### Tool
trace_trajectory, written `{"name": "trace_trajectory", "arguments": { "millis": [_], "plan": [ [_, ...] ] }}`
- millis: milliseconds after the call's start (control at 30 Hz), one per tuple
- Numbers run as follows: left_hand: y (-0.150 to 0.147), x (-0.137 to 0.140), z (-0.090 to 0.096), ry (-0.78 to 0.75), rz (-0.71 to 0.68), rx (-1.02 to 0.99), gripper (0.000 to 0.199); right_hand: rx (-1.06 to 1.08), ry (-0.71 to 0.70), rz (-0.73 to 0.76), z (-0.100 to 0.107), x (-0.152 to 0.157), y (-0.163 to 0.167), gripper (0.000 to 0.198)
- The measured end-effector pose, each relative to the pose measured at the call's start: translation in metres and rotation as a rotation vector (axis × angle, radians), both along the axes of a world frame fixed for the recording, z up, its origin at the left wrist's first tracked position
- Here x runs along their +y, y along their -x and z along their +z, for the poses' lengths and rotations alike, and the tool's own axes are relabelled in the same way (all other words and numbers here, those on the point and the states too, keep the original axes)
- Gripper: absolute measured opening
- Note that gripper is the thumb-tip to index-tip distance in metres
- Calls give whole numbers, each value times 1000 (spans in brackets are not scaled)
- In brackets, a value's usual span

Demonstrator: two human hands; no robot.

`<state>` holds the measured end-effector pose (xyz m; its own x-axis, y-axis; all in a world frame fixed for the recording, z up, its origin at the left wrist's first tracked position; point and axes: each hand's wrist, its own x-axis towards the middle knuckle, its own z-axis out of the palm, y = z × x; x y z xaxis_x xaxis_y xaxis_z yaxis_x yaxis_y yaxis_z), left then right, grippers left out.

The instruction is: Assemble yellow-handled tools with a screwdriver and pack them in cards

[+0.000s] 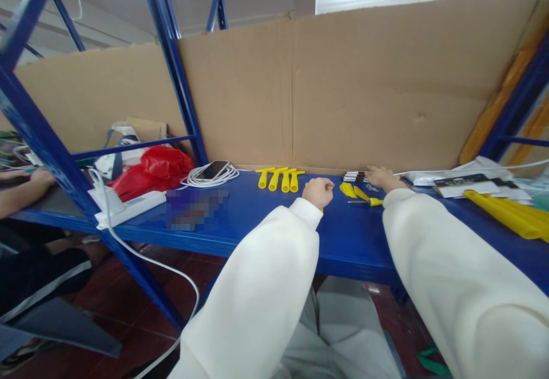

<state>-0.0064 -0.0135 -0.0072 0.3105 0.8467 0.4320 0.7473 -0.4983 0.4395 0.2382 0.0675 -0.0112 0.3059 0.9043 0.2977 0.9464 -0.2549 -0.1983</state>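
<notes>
My left hand (318, 192) is closed over the middle of the blue table, and slivers of a yellow piece show at its fingers; most of that piece is hidden. My right hand (384, 179) reaches to the back of the table, fingers stretched out and partly hidden. Just left of it lie white sticks with black ends (354, 176), and small metal parts (371, 187) are below its fingers. Small flat yellow pieces (349, 190) and a screwdriver with a yellow handle (376, 202) lie between my hands. Several yellow T-shaped tubes (285, 180) stand in a row left of my left hand.
Large yellow tubes (504, 214) and a black-and-white box (465, 186) lie at the right. Leftward are a phone (213, 170) on a coiled white cable, a red bag (150, 170) and a power strip (131, 207). Cardboard (364, 87) walls the back. A co-worker's hand (42, 178) shows far left.
</notes>
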Motion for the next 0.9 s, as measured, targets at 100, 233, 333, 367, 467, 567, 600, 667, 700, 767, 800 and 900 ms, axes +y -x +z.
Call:
{"name": "trace_trajectory", "arguments": {
  "millis": [100, 233, 333, 367, 467, 567, 600, 667, 700, 767, 800, 900],
  "plan": [
    [0, -1, 0, 0, -5, -5, 34, 50, 100, -50, 0, -4, 6, 53],
    [0, -2, 1, 6, -7, -12, 34, 44, 95, -36, 0, -10, 13, 52],
    [0, -2, 1, 11, -6, -10, 34, 33, 60, -32, -1, -11, 14, 47],
    [0, -3, 1, 13, -7, -8, 34, 27, 50, -31, -2, -10, 13, 46],
    [0, -3, 2, 16, -11, -3, 34, 5, 38, -28, -2, -8, 12, 42],
    [-1, -3, 1, 13, -13, -1, 34, -16, 30, -37, -2, -8, 12, 40],
    [-1, -2, 1, 12, -12, -2, 34, -22, 25, -48, -2, -9, 12, 40],
    [-1, -2, 0, 11, -11, -10, 34, -27, 16, -83, -2, -9, 13, 40],
    [-1, -1, 0, 11, -10, -15, 34, -27, 12, -100, -2, -10, 13, 41],
    [-1, -1, 0, 6, -10, -25, 33, -20, 7, -121, -2, -11, 14, 42],
    [-1, -2, 0, 4, -10, -28, 33, -15, 6, -123, -2, -11, 14, 43],
    [-1, -3, 0, 3, -14, -30, 33, -8, 3, -105, -2, -14, 15, 41]
  ]
}}
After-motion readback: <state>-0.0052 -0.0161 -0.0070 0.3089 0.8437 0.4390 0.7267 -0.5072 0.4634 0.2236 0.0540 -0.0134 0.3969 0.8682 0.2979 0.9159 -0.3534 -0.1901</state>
